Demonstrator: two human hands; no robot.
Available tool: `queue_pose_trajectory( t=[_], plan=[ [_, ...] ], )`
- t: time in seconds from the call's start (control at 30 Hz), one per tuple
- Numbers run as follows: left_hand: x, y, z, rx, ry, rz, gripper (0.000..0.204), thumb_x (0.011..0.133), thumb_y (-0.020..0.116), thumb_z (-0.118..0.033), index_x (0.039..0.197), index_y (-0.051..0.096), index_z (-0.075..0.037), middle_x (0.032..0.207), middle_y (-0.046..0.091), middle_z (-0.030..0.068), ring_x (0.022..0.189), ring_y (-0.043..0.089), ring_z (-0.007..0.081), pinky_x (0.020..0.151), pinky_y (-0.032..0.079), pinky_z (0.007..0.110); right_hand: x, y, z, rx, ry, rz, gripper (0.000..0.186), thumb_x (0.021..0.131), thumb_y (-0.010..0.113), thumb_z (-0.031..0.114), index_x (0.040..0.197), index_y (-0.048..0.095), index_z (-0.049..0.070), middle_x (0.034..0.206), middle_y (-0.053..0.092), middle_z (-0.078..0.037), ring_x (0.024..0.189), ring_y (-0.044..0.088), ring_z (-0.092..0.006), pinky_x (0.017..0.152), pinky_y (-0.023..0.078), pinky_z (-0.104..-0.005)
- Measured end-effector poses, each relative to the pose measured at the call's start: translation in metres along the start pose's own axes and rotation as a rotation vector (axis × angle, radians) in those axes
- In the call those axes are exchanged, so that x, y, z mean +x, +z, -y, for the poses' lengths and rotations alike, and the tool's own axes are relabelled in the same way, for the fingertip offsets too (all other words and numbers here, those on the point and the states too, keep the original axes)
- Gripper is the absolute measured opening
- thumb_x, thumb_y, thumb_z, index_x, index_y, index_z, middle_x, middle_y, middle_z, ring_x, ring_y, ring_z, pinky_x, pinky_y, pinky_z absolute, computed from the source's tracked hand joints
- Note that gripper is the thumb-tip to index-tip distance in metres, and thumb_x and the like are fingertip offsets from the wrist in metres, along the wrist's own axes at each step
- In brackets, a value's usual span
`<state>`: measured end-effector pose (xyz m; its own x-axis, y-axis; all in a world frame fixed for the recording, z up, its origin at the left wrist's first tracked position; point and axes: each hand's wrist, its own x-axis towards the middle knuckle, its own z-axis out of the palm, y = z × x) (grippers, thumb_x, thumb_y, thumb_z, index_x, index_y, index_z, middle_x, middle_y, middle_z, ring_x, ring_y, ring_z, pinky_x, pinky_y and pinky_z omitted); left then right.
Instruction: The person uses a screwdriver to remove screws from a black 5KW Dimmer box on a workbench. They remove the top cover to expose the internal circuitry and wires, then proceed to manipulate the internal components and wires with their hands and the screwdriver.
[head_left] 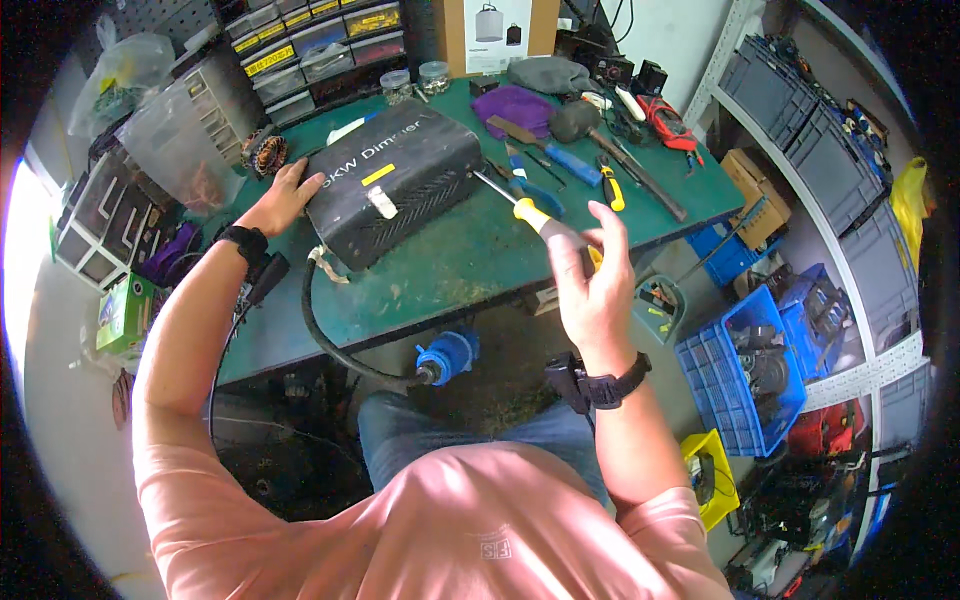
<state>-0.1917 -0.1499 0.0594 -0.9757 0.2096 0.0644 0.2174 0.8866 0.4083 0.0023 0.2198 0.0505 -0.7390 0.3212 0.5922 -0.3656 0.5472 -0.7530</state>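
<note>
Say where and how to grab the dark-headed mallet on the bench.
Take the mallet by the free end of its handle, probably best from the near right: the handle is long and slim, and its end points toward the bench's near edge, away from the bulky head.

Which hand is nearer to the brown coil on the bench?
Left. The left hand is beside the brown coil; the right hand, holding a screwdriver, is farther off, past the black box.
</note>
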Motion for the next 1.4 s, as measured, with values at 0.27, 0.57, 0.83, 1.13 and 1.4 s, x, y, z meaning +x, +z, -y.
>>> queue_pose_trajectory(
  t=[0.27, 0.57, 0.83, 1.13, 1.4],
  plan=[
    [0.0, 0.001, 0.001, -0.003, 0.017, 0.008, 0.078, 0.094, 0.04, -0.053, 0.141, 0.024, 0.008, 0.145, 0.025, 0.0278, 0.137, 0.024, 0.0346, 0.112, 0.022, 0.037, 0.005, 0.0, -0.003, -0.161, -0.334, -0.01, 0.039, 0.073, 0.072, 0.003, 0.108, 0.054, 0.003, 0.095, 0.055, -0.015, 0.085, 0.058, -0.0322, 0.073, 0.049, -0.0377],
    [-0.004, -0.002, -0.002, 0.004, 0.007, 0.001, 0.078, 0.094, 0.041, -0.052, 0.141, 0.024, 0.007, 0.146, 0.025, 0.0274, 0.137, 0.024, 0.0352, 0.112, 0.022, 0.037, 0.01, -0.009, -0.007, -0.208, -0.02, 0.091, 0.036, 0.082, 0.069, 0.013, 0.112, 0.052, 0.003, 0.094, 0.055, -0.018, 0.083, 0.058, -0.0359, 0.069, 0.049, -0.0396],
    [-0.002, -0.001, -0.007, -0.036, 0.0, 0.005, 0.077, 0.094, 0.042, -0.052, 0.142, 0.025, 0.006, 0.146, 0.025, 0.0269, 0.137, 0.024, 0.0352, 0.112, 0.022, 0.038, 0.007, -0.002, -0.014, -0.12, 0.012, -0.029, 0.038, 0.087, 0.064, 0.022, 0.114, 0.052, -0.001, 0.098, 0.059, -0.021, 0.086, 0.06, -0.0367, 0.071, 0.049, -0.0406],
    [-0.002, 0.0, -0.006, -0.007, 0.014, -0.004, 0.077, 0.094, 0.042, -0.051, 0.141, 0.025, 0.008, 0.145, 0.026, 0.0277, 0.137, 0.025, 0.0351, 0.112, 0.022, 0.037, 0.005, -0.001, -0.001, -0.159, -0.201, -0.042, 0.04, 0.085, 0.065, 0.016, 0.118, 0.049, -0.001, 0.098, 0.055, -0.02, 0.088, 0.056, -0.0374, 0.075, 0.047, -0.042],
    [-0.003, 0.0, -0.006, -0.024, 0.009, -0.003, 0.078, 0.094, 0.041, -0.051, 0.141, 0.024, 0.009, 0.145, 0.026, 0.0276, 0.137, 0.024, 0.0347, 0.112, 0.022, 0.037, 0.005, 0.0, 0.0, -0.129, -0.273, -0.037, 0.037, 0.077, 0.067, 0.002, 0.111, 0.052, 0.003, 0.09, 0.055, -0.017, 0.081, 0.058, -0.0351, 0.07, 0.049, -0.0401]
  ],
)
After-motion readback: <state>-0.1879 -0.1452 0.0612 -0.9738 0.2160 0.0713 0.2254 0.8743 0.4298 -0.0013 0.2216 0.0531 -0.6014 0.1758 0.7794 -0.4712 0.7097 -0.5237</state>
